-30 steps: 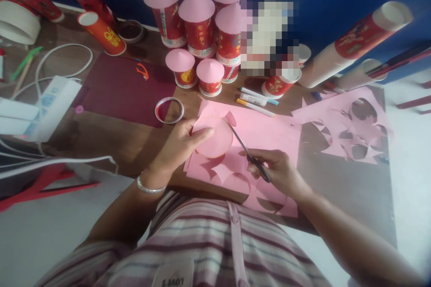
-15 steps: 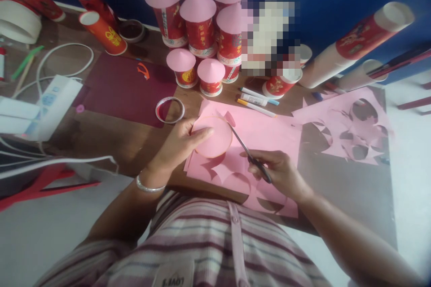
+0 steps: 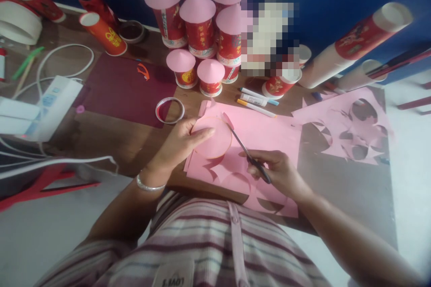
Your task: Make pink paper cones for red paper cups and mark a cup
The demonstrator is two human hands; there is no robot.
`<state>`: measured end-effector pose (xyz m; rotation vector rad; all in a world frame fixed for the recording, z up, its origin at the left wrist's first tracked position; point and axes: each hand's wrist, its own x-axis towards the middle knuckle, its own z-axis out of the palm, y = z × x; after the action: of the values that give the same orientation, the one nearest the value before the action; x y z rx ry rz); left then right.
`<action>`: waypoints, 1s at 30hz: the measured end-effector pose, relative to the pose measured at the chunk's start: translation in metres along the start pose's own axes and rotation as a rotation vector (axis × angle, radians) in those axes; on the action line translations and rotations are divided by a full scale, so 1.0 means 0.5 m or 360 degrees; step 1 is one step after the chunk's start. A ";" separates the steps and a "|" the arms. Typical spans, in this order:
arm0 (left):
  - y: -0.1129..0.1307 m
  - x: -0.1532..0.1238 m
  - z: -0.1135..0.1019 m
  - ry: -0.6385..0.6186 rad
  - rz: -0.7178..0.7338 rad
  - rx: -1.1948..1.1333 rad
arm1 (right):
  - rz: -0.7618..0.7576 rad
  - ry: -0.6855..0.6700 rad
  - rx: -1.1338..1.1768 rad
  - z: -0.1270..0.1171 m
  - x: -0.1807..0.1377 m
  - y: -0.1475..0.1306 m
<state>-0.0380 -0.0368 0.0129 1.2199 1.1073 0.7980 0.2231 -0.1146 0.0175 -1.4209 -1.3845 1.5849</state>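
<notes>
Pink disc pinched at nine o'clock, scissors in from four!
And there was the left hand, thumb pressed flat on the disc, closed on its nine o'clock edge, its other fingers mostly hidden; the disc sat above pink sheets on the bench. From four o'clock the right hand had its fingers wrapped round the dark handles, blades reaching the disc's two o'clock rim, where a curled paper offcut stood; how wide the blades were, one couldn't tell. A tape roll lay near, at ten o'clock, cone-topped red cylinders crowded twelve, markers lay at two, and hole-cut paper spread out at three!
</notes>
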 end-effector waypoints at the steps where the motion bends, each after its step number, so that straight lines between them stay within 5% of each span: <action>1: 0.000 0.000 0.000 0.0003 0.0003 0.0018 | -0.0001 0.0001 -0.0002 0.000 0.000 0.000; 30: 0.010 -0.005 0.002 -0.0043 -0.0045 -0.0039 | -0.0055 0.0010 0.0092 0.001 -0.007 0.008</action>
<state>-0.0374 -0.0382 0.0183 1.1889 1.0875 0.7698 0.2244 -0.1189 0.0146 -1.3602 -1.3418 1.5842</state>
